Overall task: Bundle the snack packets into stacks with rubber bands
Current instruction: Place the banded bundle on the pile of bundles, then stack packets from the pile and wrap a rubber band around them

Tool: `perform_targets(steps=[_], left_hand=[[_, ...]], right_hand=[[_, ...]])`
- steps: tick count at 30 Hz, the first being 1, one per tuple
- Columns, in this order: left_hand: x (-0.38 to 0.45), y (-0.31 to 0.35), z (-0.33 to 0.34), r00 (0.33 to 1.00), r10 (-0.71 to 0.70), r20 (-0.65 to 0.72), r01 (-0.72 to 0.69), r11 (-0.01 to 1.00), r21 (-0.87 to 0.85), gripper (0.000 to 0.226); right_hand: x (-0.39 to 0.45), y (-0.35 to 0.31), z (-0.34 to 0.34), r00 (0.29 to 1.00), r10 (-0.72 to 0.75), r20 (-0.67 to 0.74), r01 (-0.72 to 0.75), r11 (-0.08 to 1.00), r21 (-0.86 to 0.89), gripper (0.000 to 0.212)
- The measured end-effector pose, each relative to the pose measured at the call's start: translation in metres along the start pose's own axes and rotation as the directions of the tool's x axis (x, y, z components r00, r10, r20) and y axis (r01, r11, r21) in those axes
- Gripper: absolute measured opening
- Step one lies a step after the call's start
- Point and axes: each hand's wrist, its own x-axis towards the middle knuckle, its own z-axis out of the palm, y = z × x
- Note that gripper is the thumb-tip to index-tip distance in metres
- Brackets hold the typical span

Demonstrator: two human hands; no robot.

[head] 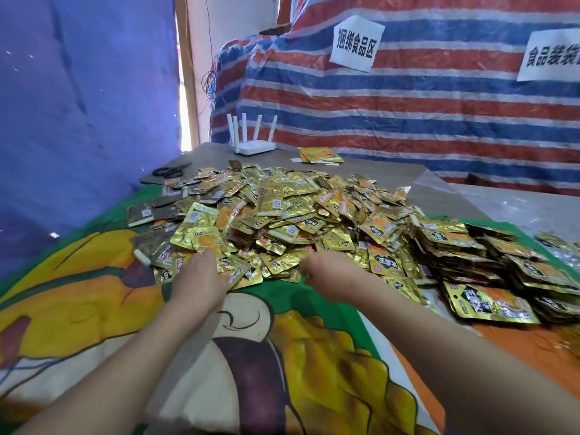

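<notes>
A large loose heap of gold foil snack packets [282,211] covers the middle of the table. My left hand [201,277] lies at the heap's near edge, its fingers reaching in among the packets. My right hand [326,274] is at the near edge too, fingers curled downward; whether it holds a packet is hidden. Stacks of packets [489,265] are piled at the right. A few dark bundles [141,215] lie at the heap's left. No rubber band shows in either hand.
A colourful printed cloth [282,356] covers the near table. Black scissors [169,171] lie at the far left, a white router [254,146] stands at the back, and a few packets [320,154] lie beside it. A striped tarp [408,105] with paper signs hangs behind.
</notes>
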Motion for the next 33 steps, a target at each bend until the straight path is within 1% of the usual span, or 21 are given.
perform_targets(steps=[1,3,6,9,12,14,16,18,19,20,21,22,23,24,25,27,29,30,31,33], left_hand=[[0.005,-0.003,0.0,1.0,-0.019,0.018,0.018,0.999,0.036,0.046],[0.009,-0.005,0.001,0.997,-0.047,0.053,0.046,0.998,0.036,0.058],[0.008,-0.004,0.003,0.995,-0.072,0.076,0.069,0.997,0.029,0.068],[0.003,-0.004,0.002,0.993,-0.047,0.108,0.037,0.995,0.096,0.073],[-0.002,-0.008,0.001,0.984,-0.074,0.16,0.063,0.995,0.074,0.087],[-0.003,-0.012,-0.001,0.977,-0.071,0.201,0.063,0.997,0.047,0.088],[-0.005,-0.015,-0.006,0.97,-0.055,0.238,0.053,0.998,0.017,0.087],[-0.008,-0.02,-0.014,0.96,-0.042,0.276,0.034,0.999,0.034,0.088],[-0.009,-0.022,-0.019,0.953,-0.047,0.3,0.026,0.997,0.072,0.084],[-0.01,-0.026,-0.024,0.944,-0.055,0.325,0.013,0.992,0.128,0.074],[-0.011,-0.029,-0.029,0.936,-0.055,0.349,-0.011,0.983,0.186,0.059],[-0.011,-0.032,-0.034,0.931,-0.047,0.362,-0.043,0.971,0.236,0.044],[-0.01,-0.036,-0.038,0.931,-0.032,0.364,-0.073,0.96,0.271,0.033],[-0.009,-0.039,-0.042,0.934,-0.018,0.358,-0.093,0.953,0.29,0.03],[-0.009,-0.042,-0.046,0.937,-0.01,0.348,-0.102,0.948,0.301,0.033],[-0.01,-0.047,-0.053,0.944,-0.01,0.329,-0.105,0.938,0.33,0.039],[-0.009,-0.052,-0.059,0.95,0.015,0.312,-0.124,0.935,0.333,0.037],[-0.009,-0.054,-0.059,0.953,0.043,0.301,-0.144,0.935,0.323,0.033],[-0.009,-0.056,-0.059,0.954,0.071,0.292,-0.164,0.937,0.309,0.031],[-0.01,-0.055,-0.057,0.944,0.113,0.311,-0.206,0.936,0.286,0.033]], right_hand=[[0.013,0.0,-0.005,0.999,-0.009,-0.034,0.008,0.999,-0.049,0.016],[0.033,-0.001,-0.009,0.997,-0.052,-0.065,0.042,0.987,-0.153,0.019],[0.048,-0.004,-0.002,0.987,-0.125,-0.105,0.096,0.964,-0.248,0.025],[0.05,-0.004,0.014,0.981,-0.138,-0.136,0.098,0.96,-0.264,0.025],[0.042,0.0,0.026,0.971,-0.172,-0.167,0.124,0.956,-0.265,0.027],[0.034,0.0,0.029,0.958,-0.201,-0.204,0.163,0.968,-0.189,0.029],[0.025,-0.003,0.025,0.948,-0.191,-0.254,0.19,0.981,-0.028,0.026],[0.017,-0.004,0.017,0.952,-0.128,-0.277,0.178,0.97,0.165,0.021],[0.013,-0.004,0.014,0.958,-0.081,-0.273,0.154,0.954,0.257,0.018],[0.01,-0.005,0.011,0.966,-0.032,-0.258,0.123,0.929,0.349,0.016],[0.007,-0.006,0.009,0.974,0.018,-0.224,0.085,0.893,0.443,0.02],[0.006,-0.007,0.008,0.983,0.062,-0.174,0.039,0.851,0.524,0.028],[0.005,-0.008,0.006,0.988,0.098,-0.123,-0.01,0.819,0.574,0.036],[0.006,-0.009,0.005,0.988,0.129,-0.079,-0.06,0.815,0.577,0.039],[0.007,-0.01,0.004,0.987,0.152,-0.052,-0.101,0.837,0.537,0.037],[0.008,-0.013,0.002,0.99,0.141,-0.01,-0.128,0.923,0.363,0.027],[0.008,-0.02,0.003,0.997,0.071,0.042,-0.076,0.99,0.123,0.02],[0.008,-0.024,0.004,0.997,0.037,0.067,-0.041,0.998,0.047,0.022],[0.008,-0.029,0.006,0.996,0.008,0.088,-0.009,1.0,0.011,0.024],[0.011,-0.036,0.002,0.992,-0.037,0.123,0.036,0.999,0.006,0.025]])
